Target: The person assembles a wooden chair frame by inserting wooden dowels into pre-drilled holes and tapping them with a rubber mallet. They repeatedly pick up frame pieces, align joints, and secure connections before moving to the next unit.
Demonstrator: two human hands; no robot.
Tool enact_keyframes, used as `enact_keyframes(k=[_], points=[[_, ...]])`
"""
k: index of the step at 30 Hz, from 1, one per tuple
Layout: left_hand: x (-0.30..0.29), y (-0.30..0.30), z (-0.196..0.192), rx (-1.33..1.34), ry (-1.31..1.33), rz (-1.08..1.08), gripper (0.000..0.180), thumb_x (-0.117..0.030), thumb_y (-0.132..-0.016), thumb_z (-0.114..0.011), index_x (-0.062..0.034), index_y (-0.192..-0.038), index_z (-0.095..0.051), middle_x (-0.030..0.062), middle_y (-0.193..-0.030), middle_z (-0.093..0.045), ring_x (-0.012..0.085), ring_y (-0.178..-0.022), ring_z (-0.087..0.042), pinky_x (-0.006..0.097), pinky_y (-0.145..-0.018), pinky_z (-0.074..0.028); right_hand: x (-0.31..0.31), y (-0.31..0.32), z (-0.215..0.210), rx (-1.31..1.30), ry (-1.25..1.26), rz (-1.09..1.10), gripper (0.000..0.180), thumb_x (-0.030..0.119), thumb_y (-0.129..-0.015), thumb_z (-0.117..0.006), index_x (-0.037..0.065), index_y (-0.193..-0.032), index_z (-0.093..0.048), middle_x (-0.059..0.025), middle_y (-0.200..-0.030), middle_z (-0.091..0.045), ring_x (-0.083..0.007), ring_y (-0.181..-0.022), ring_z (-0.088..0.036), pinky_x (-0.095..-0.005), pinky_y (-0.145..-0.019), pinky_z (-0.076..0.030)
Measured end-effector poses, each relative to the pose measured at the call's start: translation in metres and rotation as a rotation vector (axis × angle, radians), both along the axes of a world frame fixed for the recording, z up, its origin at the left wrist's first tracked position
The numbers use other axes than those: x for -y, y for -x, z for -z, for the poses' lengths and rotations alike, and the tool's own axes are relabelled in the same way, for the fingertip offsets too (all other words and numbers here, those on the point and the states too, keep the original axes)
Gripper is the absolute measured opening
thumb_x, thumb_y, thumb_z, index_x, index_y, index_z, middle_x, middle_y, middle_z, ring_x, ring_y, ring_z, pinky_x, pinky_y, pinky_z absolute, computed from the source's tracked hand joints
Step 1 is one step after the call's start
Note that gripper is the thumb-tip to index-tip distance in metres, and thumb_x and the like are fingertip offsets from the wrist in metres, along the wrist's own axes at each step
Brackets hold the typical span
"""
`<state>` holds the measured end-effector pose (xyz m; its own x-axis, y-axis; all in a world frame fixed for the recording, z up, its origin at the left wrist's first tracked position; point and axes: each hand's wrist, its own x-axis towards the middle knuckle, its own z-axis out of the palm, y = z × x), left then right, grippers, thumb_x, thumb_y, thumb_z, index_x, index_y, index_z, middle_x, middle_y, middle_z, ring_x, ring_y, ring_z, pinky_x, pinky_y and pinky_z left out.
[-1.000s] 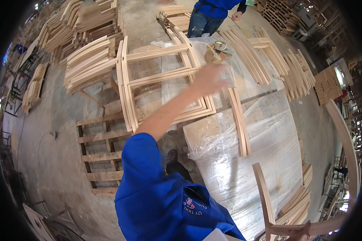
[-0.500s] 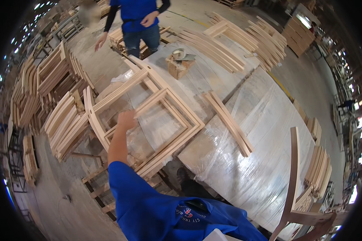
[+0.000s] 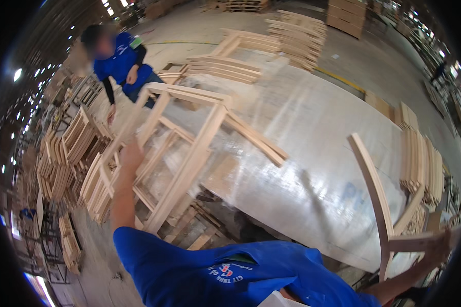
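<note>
Left hand [image 3: 131, 153] closed around a rail of a pale wooden frame [image 3: 182, 153], tilted up off the near left edge of the plastic-wrapped table [image 3: 317, 153]. Right hand [image 3: 438, 248], far down at the right rim, gripping a crossbar of a curved wooden chair part [image 3: 376, 197] standing beside the table. Beyond, a person in blue [image 3: 119, 64], stacked curved pieces [image 3: 422, 163] at right.
</note>
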<state>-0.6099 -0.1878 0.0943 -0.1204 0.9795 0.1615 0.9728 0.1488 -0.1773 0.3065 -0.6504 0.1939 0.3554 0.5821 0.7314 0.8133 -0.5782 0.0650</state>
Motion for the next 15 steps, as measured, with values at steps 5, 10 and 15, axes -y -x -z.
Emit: enact_keyframes(k=[5,10,15], points=[[0.035,-0.150,-0.048,-0.117,-0.233,0.185,0.063,-0.021,-0.088,-0.070,0.0053,-0.141,-0.050,0.0262,-0.102,-0.072,0.0433,-0.096,-0.072,0.051,-0.084,-0.058,0.111,-0.078,0.005,-0.345,-0.415,-0.210,0.028,0.016,-0.098,-0.066,0.006,-0.123,-0.070,-0.0087,-0.118,-0.070,-0.0215,-0.109,-0.066,-0.0341,-0.097,-0.050],[0.082,-0.326,-0.130,0.136,-0.047,0.423,0.057,-0.025,-0.087,-0.074,0.0052,-0.132,-0.059,0.0236,-0.101,-0.073,0.0379,-0.092,-0.073,0.048,-0.081,-0.056,0.157,-0.125,-0.025,-0.890,-1.258,-0.429,0.025,0.004,-0.089,-0.079,-0.008,-0.109,-0.073,-0.0101,-0.105,-0.071,-0.0155,-0.100,-0.067,-0.0290,-0.089,-0.051],[0.098,-0.498,-0.136,0.441,0.263,0.589,0.052,-0.037,-0.086,-0.073,0.0009,-0.122,-0.068,0.0186,-0.100,-0.073,0.0283,-0.090,-0.070,0.042,-0.082,-0.055,0.262,-0.172,-0.027,-0.656,-1.204,-0.429,0.029,0.001,-0.097,-0.068,-0.011,-0.123,-0.067,-0.0181,-0.120,-0.071,-0.0221,-0.109,-0.069,-0.0350,-0.100,-0.051]])
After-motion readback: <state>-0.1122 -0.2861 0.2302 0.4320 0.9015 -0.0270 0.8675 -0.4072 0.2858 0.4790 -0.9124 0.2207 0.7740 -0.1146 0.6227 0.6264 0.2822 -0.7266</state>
